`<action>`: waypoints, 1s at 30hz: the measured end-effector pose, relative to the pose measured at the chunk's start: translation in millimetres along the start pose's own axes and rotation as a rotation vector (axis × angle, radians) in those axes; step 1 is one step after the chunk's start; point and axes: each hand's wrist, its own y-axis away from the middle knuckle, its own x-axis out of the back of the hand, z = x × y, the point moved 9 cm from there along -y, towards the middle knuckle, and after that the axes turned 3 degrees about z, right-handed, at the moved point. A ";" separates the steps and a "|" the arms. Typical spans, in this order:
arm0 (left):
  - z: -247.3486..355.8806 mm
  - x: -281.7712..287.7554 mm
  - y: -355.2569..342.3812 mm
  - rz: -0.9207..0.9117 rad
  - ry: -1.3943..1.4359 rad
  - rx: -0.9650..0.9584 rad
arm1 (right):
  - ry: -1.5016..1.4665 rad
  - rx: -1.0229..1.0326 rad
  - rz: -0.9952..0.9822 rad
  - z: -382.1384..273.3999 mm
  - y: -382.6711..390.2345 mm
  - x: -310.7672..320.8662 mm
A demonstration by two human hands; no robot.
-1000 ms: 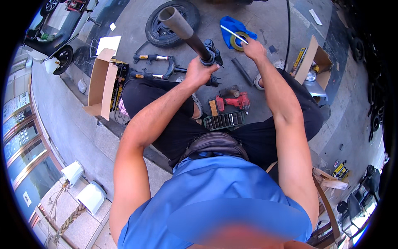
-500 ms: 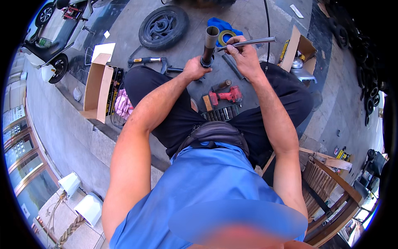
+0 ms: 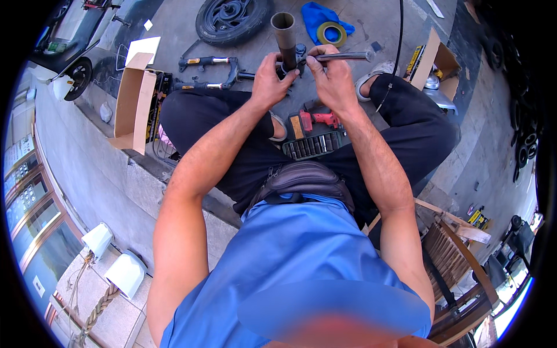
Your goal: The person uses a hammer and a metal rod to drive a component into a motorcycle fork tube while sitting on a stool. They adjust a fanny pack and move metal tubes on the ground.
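My left hand (image 3: pixel 270 81) is closed round the lower part of an upright metal tube (image 3: pixel 285 37) with dark clamp fittings, its open top facing me. My right hand (image 3: pixel 333 81) grips a shiny metal rod (image 3: pixel 354 55) held crosswise, its left end at the fittings beside the tube, partly hidden by my fingers. A fork assembly (image 3: pixel 206 61) lies beyond my left hand. Below my hands are a red power tool (image 3: pixel 321 120) and a tray of sockets (image 3: pixel 310 145), between my bent legs.
A loose wheel (image 3: pixel 232 20), a blue cloth (image 3: pixel 313 17) and a tape roll (image 3: pixel 332 35) lie ahead. Open cardboard boxes (image 3: pixel 126 116) (image 3: pixel 442 61) flank my legs. A scooter (image 3: pixel 58 46) is at upper left, several tyres (image 3: pixel 525 148) at right, a wooden chair (image 3: pixel 449 255) at lower right.
The rod has turned from slanted, over the blue cloth, to crosswise and moved left to the tube's fittings with my right hand. The tube's top has shifted right.
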 end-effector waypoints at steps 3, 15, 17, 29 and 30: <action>6.6 -1.2 2.6 0.009 0.001 -0.002 | 0.036 -0.005 0.017 -0.3 -1.7 -0.1; -10.3 5.3 -3.6 0.043 0.013 0.017 | 0.060 0.040 -0.027 -0.7 -9.4 -10.8; -13.0 5.6 -4.1 0.042 0.025 0.030 | 0.050 0.023 -0.010 -4.1 -8.4 -6.3; -17.5 4.4 -5.9 0.009 0.050 0.081 | 0.033 0.077 -0.003 -9.9 -22.3 -7.9; -18.2 4.4 -6.1 0.009 0.065 0.084 | 0.058 0.057 0.012 -4.8 -23.3 -9.7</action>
